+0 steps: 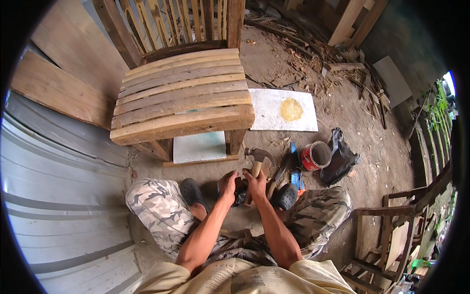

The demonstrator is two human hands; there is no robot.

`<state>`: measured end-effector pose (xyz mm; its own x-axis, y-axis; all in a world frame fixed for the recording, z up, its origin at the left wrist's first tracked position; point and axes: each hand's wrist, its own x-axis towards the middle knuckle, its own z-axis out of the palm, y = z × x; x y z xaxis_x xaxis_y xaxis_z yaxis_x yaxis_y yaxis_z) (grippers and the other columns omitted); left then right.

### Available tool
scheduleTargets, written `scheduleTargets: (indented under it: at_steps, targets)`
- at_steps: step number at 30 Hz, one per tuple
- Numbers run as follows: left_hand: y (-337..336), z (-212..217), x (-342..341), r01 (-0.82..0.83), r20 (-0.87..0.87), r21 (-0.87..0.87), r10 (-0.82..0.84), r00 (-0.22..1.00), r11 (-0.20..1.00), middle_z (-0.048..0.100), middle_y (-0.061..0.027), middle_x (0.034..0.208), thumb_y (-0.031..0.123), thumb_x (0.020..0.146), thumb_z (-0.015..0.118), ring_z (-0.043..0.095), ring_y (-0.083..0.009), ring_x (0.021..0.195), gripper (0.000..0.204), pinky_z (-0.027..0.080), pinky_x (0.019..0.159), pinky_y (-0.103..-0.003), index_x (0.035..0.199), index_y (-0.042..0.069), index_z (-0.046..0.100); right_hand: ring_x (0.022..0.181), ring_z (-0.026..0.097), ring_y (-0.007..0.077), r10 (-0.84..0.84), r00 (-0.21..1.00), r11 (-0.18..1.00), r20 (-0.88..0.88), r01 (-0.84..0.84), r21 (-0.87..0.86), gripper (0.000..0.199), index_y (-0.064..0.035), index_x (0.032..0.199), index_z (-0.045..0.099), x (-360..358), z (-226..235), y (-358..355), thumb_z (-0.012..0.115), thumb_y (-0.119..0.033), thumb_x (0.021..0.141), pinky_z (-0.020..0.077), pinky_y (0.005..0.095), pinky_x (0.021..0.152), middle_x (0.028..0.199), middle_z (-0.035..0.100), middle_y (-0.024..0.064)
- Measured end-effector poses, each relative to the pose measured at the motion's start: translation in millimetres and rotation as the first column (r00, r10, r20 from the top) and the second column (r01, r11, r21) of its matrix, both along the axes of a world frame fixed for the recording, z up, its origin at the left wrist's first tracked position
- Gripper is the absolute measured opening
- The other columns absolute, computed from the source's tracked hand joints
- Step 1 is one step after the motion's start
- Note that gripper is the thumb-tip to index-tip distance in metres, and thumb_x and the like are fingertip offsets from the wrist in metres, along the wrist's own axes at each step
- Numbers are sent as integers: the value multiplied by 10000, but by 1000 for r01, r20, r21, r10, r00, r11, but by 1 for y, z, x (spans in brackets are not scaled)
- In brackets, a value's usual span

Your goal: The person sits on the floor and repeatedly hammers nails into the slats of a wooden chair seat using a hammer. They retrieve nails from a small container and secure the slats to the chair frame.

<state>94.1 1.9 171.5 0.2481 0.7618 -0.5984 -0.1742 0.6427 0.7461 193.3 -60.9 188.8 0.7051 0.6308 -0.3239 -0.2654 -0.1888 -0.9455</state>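
Observation:
My right hand (pixel 256 185) is closed round a claw hammer (pixel 256 169), its metal head pointing away from me and its pale wooden handle in my grip. Close beside it on the left is my left hand (pixel 227 187), fingers pinched together; whatever they hold is too small or hidden to make out. Both hands are low between my bent knees. Just beyond them stands a wooden chair (pixel 183 93) with a slatted seat and slatted back. Dark items lie under my hands, partly covered by them.
Right of my hands are a long dark tool (pixel 279 175), a blue strip (pixel 294 164), a red can (pixel 313 156) and a black plastic bag (pixel 339 158). A white board (pixel 264 110) bears a yellow patch. Metal sheeting (pixel 63 181) borders the left; a wooden frame (pixel 387 211) stands right.

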Motion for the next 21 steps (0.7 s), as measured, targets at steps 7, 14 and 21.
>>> scheduleTargets:
  at_steps: [7,14,21]
  targets:
    - [28,181,-29,-81,-40,861,226,973,502,547,33,768,179,966,636,469,-24,666,160,384,567,-184,959,21,610,865,669,204,-172,985,941,32,155,301,388,62,1116,533,73,90,54,712,-178,869,592,349,744,998,668,149]
    - [154,304,27,212,-224,967,81,971,139,686,-99,878,185,922,670,631,-172,761,172,498,723,-291,956,17,656,960,669,181,59,955,948,290,-145,284,270,57,1092,551,147,197,138,679,-80,898,569,303,839,1043,674,131]
    - [231,292,71,551,-555,832,73,829,61,702,-129,1009,218,933,631,662,-318,973,180,510,841,-406,1009,56,632,914,638,145,150,888,949,434,-253,189,304,67,1109,596,147,235,188,712,-81,869,522,282,818,1051,686,102]
